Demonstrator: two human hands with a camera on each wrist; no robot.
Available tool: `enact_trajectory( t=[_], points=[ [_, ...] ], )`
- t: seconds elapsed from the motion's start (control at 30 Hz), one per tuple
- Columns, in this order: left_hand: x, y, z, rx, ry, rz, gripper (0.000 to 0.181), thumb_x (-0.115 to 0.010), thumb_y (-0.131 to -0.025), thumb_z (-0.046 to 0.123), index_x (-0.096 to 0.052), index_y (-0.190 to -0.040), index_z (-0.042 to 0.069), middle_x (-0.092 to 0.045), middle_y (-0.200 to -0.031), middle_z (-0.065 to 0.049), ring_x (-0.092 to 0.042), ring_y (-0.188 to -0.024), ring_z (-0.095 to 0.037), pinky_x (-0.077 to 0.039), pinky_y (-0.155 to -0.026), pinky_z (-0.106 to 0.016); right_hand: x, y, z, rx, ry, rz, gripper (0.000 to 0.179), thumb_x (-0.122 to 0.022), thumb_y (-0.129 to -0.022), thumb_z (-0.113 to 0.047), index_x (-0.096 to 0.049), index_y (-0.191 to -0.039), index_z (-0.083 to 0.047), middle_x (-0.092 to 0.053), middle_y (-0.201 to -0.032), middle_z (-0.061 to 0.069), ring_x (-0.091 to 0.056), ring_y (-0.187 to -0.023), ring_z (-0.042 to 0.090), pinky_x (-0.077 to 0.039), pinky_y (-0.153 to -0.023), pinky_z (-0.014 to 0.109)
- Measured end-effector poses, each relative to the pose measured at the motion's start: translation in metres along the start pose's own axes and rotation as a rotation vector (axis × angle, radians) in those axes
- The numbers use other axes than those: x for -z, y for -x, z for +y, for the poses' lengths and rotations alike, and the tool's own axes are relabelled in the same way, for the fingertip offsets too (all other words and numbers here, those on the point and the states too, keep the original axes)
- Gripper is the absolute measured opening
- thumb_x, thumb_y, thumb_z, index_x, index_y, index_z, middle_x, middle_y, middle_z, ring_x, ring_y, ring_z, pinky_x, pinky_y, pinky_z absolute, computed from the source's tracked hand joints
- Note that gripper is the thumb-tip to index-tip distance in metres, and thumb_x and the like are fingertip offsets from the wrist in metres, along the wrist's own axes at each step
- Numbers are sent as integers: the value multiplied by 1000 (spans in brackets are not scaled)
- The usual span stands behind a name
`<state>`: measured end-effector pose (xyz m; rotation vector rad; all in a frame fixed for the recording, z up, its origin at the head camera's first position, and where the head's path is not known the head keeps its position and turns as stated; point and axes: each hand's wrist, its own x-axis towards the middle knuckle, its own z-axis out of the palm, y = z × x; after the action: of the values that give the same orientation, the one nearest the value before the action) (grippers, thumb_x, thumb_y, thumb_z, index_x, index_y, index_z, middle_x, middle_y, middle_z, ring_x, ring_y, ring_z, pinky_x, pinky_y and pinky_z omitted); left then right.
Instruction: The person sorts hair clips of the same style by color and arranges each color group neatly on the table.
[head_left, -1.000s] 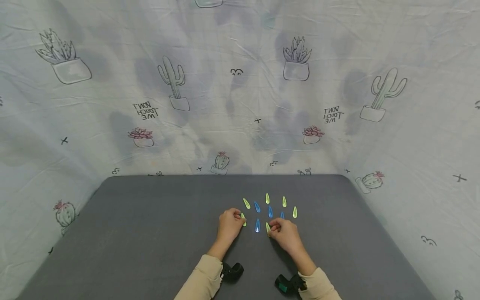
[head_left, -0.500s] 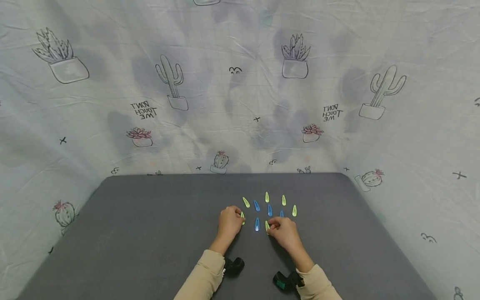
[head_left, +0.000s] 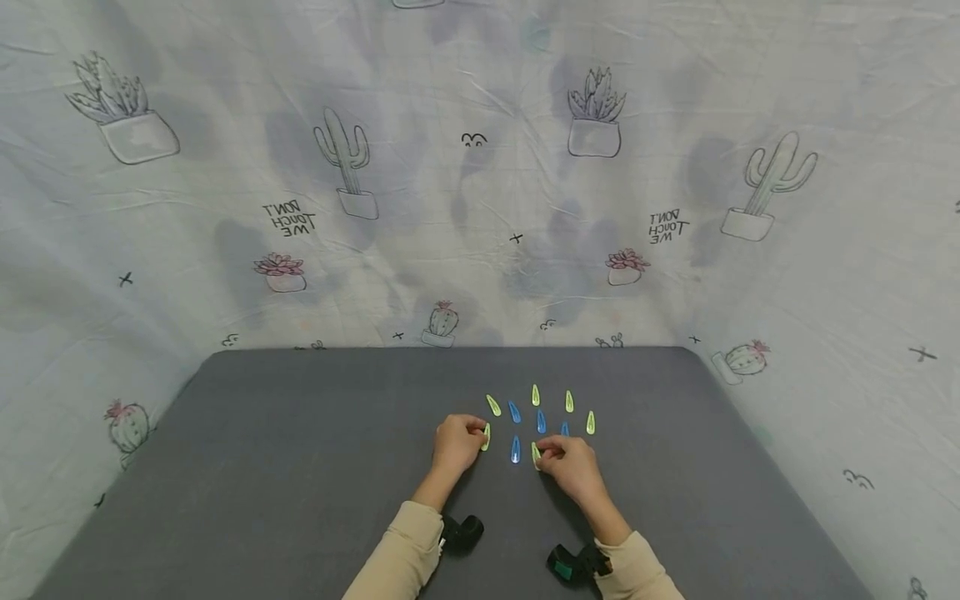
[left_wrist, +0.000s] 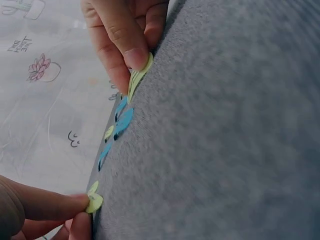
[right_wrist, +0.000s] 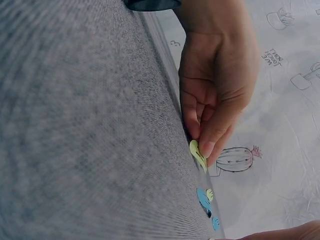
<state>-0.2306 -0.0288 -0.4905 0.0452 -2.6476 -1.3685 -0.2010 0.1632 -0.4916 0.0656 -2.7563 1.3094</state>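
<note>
In the head view my left hand (head_left: 457,443) pinches a yellow-green snap hair clip (head_left: 486,437) at the left of the group. My right hand (head_left: 572,467) pinches another yellow-green snap hair clip (head_left: 536,456) nearer the front. Between the hands lies a blue hair clip (head_left: 515,450), untouched. A second blue clip (head_left: 565,428) is partly hidden behind the right fingers. The left wrist view shows both held clips, with the right hand (left_wrist: 127,37) above and the left hand (left_wrist: 42,207) at lower left. Only a sliver of the right hand (right_wrist: 285,233) enters the right wrist view.
Beyond the hands lie more blue clips (head_left: 541,422) and several yellow-green clips (head_left: 536,395), spaced apart on the grey table (head_left: 315,467). A patterned cloth (head_left: 420,183) surrounds the table's back and sides. Black wrist cameras (head_left: 461,533) hang at both cuffs.
My left hand has shifted slightly left, and its clip has turned, its far tip now leaning right instead of left. The right hand keeps its pinch, nearly still. The other clips have not moved.
</note>
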Motion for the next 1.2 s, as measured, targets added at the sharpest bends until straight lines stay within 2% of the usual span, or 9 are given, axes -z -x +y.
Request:
enact_trajectory(
  t=[0.1, 0.3, 0.5, 0.73, 0.93, 1.2],
  points=[
    [1, 0, -6, 8, 69, -46, 14, -70, -77, 1, -75, -90, 4, -66, -73, -4, -56, -66, -13, -46, -62, -30, 0, 0, 1, -17, -11, -1, 20, -75, -72, -2, -74, -92, -4, -64, -71, 0, -53, -62, 9, -42, -56, 25],
    [5, -1, -14, 39, 214, -98, 18, -70, -75, 0, -73, -92, 1, -66, -75, -6, -54, -64, -11, -45, -59, -27, -1, 1, 3, -31, -31, -10, 21, -73, -73, -2, -74, -94, -3, -64, -72, 1, -52, -61, 9, -41, -55, 24],
    [16, -2, -18, 111, 337, -136, 20, -68, -77, -3, -71, -97, -2, -64, -77, -8, -54, -65, -11, -46, -58, -24, -1, 0, 2, -55, -67, -18, 21, -72, -73, 0, -74, -94, -2, -64, -72, 2, -52, -61, 10, -41, -55, 24],
    [35, -6, -32, 138, 340, -87, 21, -68, -79, -2, -70, -99, -3, -64, -79, -11, -57, -68, -12, -50, -64, -28, 0, 0, 1, -61, -77, -15, 20, -70, -74, 1, -73, -94, -1, -65, -73, 3, -51, -61, 11, -40, -54, 23],
    [45, -8, -42, 141, 304, -36, 20, -66, -82, 0, -71, -101, 0, -66, -80, -10, -58, -67, -12, -48, -63, -27, 2, 0, 2, -64, -90, -9, 20, -70, -74, 1, -73, -94, -1, -65, -73, 3, -52, -61, 10, -40, -54, 23],
    [54, -10, -49, 105, 238, 37, 17, -67, -83, 2, -71, -99, 2, -67, -79, -9, -59, -68, -13, -48, -62, -27, -1, -1, 2, -62, -86, -18, 20, -70, -74, 1, -73, -94, -2, -64, -73, 3, -50, -60, 9, -39, -54, 23]
  ],
)
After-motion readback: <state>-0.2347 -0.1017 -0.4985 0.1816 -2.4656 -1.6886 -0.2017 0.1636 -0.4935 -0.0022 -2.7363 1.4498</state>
